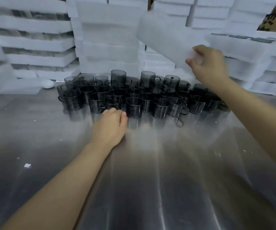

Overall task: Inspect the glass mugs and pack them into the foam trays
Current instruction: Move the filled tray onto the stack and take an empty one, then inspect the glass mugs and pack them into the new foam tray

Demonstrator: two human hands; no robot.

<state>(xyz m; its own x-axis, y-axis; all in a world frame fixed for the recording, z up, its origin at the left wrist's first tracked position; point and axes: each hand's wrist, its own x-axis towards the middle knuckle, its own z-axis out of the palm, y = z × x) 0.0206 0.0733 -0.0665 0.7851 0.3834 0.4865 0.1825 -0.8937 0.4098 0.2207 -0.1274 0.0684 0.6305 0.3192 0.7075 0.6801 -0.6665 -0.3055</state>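
Foam tray point(165, 40) pinched in right grip point(207, 62); left grip point(110, 125) curled at mugs point(134, 97).

Dim, motion-blurred view; glare streaks the steel table point(167, 163).

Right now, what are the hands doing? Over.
Right hand grips a foam tray, lifted and tilted. Left hand at the front mugs, grip unclear. Nothing packed yet.

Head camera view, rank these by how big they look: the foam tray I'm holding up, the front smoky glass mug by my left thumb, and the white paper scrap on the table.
1. Foam tray, held by the right hand; blurred, nearer than the stacks.
2. Glass mug.
3. Paper scrap, nearest yet smallest.
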